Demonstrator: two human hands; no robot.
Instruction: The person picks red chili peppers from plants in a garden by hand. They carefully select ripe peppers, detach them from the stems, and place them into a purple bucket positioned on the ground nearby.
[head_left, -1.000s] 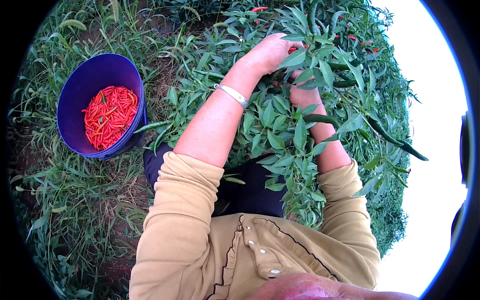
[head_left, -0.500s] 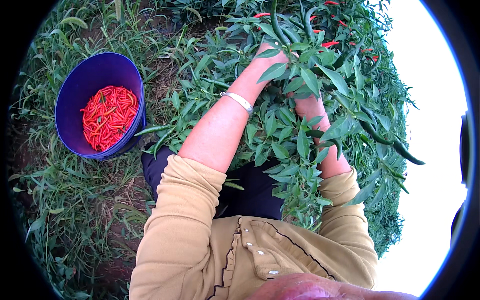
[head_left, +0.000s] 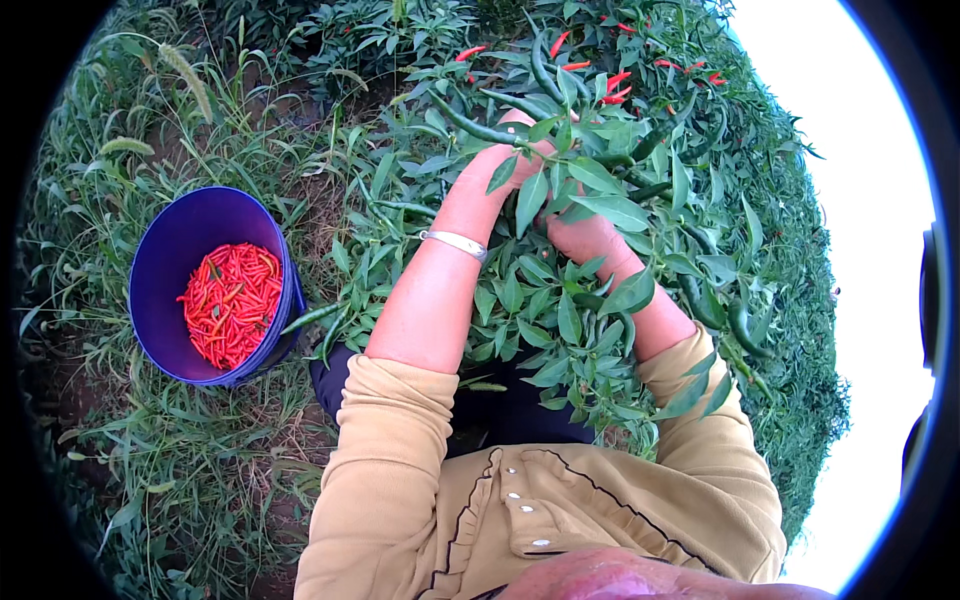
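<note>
Both my hands are in among the leaves of a chili pepper plant (head_left: 570,320). My left hand (head_left: 525,165), below a silver bracelet (head_left: 455,243) on the forearm, reaches in under the upper leaves. Close by, on the near right, is my right hand (head_left: 585,238), partly behind foliage. Leaves hide the fingers of both hands, so what they grip, if anything, does not show. Long green chilies (head_left: 470,122) hang around the left hand. Several red chilies (head_left: 616,88) show just beyond the hands.
At my left a blue bucket (head_left: 160,270), partly filled with picked red chilies (head_left: 235,305), stands in the grass, tilted in view. Weeds and grass (head_left: 190,470) cover the ground on that side. More pepper plants (head_left: 800,330) run along the right.
The view has shifted, so the bucket and plants sit lower in the picture. Both hands have shifted left among the leaves, and the stems with green chilies have swung leftward.
</note>
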